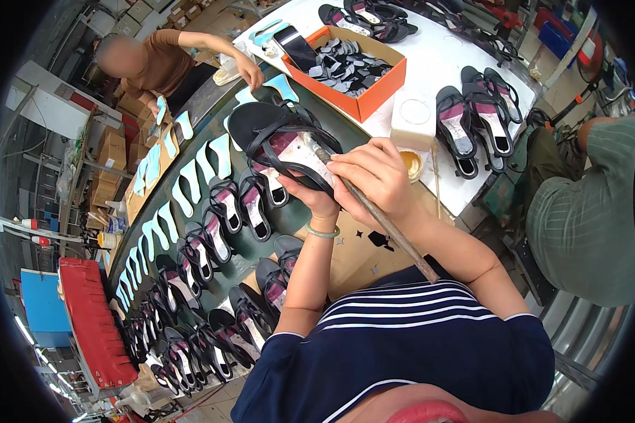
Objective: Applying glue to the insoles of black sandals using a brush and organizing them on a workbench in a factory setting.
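Note:
My left hand (pixel 314 200) grips a black strappy sandal (pixel 255 125) from below and holds it tilted in front of me. Its insole is pale with a dark purple patch. In my right hand (pixel 377 180) is a brush (pixel 391 229) with a long worn wooden handle. The brush tip meets the pale insole near the straps; the bristles are hard to make out. Just beyond my right hand stand a white plastic container (pixel 410 125) and a small dish (pixel 418 163) of amber-coloured stuff.
An orange box (pixel 365 106) holds many small dark pieces. Rows of sandals (pixel 226 204) and light-blue-edged insoles (pixel 187 185) line the green conveyor (pixel 250 247). More sandals (pixel 483 116) lie on the white table (pixel 451 187). A co-worker (pixel 155 67) handles insoles across the belt; another person (pixel 589 211) sits at right.

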`<state>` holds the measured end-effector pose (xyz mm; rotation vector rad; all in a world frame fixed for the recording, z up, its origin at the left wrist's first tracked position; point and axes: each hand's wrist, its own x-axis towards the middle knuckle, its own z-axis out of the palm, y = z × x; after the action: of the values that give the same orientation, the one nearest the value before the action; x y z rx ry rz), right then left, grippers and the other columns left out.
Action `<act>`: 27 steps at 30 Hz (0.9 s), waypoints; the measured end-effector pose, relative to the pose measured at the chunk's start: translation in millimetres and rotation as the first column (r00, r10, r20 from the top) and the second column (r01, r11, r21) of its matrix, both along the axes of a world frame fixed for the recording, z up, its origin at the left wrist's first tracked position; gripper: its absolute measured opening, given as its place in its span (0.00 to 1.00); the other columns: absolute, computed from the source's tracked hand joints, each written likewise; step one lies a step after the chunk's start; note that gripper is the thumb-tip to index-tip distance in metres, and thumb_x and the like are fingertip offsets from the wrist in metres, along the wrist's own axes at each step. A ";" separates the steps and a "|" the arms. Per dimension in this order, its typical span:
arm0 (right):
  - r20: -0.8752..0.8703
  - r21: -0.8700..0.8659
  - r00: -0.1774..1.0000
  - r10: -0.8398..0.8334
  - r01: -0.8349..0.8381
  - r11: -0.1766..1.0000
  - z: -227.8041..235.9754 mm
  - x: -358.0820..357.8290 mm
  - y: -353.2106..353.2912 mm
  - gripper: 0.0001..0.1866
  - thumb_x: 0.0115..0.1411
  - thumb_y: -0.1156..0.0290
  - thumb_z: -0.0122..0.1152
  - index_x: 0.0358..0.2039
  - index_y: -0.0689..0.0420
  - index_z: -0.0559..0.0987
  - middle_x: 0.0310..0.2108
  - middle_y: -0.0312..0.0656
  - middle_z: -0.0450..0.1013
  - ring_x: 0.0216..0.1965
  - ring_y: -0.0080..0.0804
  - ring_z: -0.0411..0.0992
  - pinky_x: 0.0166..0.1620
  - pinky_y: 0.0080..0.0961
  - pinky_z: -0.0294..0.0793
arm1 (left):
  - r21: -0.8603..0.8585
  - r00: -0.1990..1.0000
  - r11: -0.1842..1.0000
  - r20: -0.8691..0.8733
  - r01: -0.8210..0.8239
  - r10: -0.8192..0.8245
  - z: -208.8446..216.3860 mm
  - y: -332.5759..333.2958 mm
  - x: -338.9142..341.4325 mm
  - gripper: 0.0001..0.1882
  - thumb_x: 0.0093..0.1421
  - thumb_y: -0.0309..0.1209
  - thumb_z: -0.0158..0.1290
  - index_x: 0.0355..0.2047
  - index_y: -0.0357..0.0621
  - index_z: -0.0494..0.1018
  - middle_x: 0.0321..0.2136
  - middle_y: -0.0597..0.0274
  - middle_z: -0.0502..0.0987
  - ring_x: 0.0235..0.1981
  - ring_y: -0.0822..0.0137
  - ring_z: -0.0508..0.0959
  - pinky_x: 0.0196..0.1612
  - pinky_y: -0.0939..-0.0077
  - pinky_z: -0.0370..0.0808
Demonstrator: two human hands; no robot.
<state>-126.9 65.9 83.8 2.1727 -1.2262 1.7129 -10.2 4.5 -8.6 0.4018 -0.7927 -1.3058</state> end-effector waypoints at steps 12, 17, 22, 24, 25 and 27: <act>0.120 0.106 0.988 0.093 -0.106 0.989 -4.6 -11.4 3.2 0.10 0.46 0.79 0.63 0.32 0.63 0.80 0.33 0.45 0.77 0.34 0.39 0.75 0.41 0.31 0.70 | 0.179 0.998 0.982 -0.012 0.062 -0.061 29.7 -3.5 -12.0 0.36 0.65 0.62 0.27 0.54 0.45 0.64 0.47 0.65 0.71 0.46 0.69 0.72 0.51 0.75 0.69; 0.013 0.034 1.000 0.028 -0.029 0.999 -21.5 -9.8 -13.6 0.12 0.46 0.79 0.63 0.34 0.63 0.81 0.36 0.45 0.78 0.37 0.40 0.74 0.42 0.31 0.70 | 0.230 0.997 0.972 0.045 0.054 -0.066 32.7 0.5 -14.4 0.37 0.65 0.61 0.26 0.54 0.43 0.64 0.48 0.62 0.71 0.47 0.68 0.73 0.52 0.74 0.69; -0.044 0.003 0.998 -0.034 0.034 0.999 -25.8 -9.5 -21.1 0.12 0.46 0.78 0.63 0.35 0.62 0.81 0.36 0.44 0.78 0.37 0.38 0.74 0.41 0.30 0.68 | 0.232 0.998 0.971 -0.003 0.060 -0.061 31.5 -0.9 -17.0 0.36 0.66 0.61 0.27 0.53 0.43 0.64 0.48 0.63 0.71 0.46 0.69 0.72 0.52 0.75 0.68; -0.040 0.013 0.998 -0.054 0.055 0.998 -28.1 -9.1 -21.6 0.12 0.47 0.77 0.63 0.35 0.62 0.81 0.36 0.44 0.78 0.37 0.38 0.74 0.42 0.30 0.68 | 0.250 1.000 0.968 -0.013 0.018 -0.016 38.8 1.1 -21.1 0.33 0.67 0.59 0.28 0.50 0.43 0.66 0.44 0.65 0.73 0.43 0.71 0.73 0.49 0.76 0.70; -0.038 0.019 0.997 -0.064 0.065 0.998 -29.2 -8.8 -21.8 0.12 0.47 0.77 0.63 0.35 0.62 0.81 0.36 0.43 0.78 0.37 0.38 0.74 0.42 0.30 0.67 | 0.230 0.999 0.972 -0.010 0.054 -0.053 39.9 3.1 -19.7 0.33 0.67 0.59 0.28 0.51 0.43 0.65 0.44 0.64 0.73 0.43 0.71 0.73 0.49 0.76 0.70; -0.006 0.036 0.998 -0.062 0.063 0.997 -31.3 -7.4 -20.9 0.11 0.48 0.76 0.63 0.34 0.62 0.81 0.36 0.44 0.78 0.37 0.38 0.74 0.43 0.30 0.67 | 0.229 0.997 0.971 -0.012 0.072 -0.071 32.1 0.2 -19.2 0.33 0.66 0.59 0.28 0.51 0.44 0.65 0.44 0.64 0.72 0.43 0.70 0.73 0.49 0.76 0.70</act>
<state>-134.3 45.0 52.5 2.1331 -1.3189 1.6727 -29.4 4.7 23.5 0.5590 -0.6593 -1.4713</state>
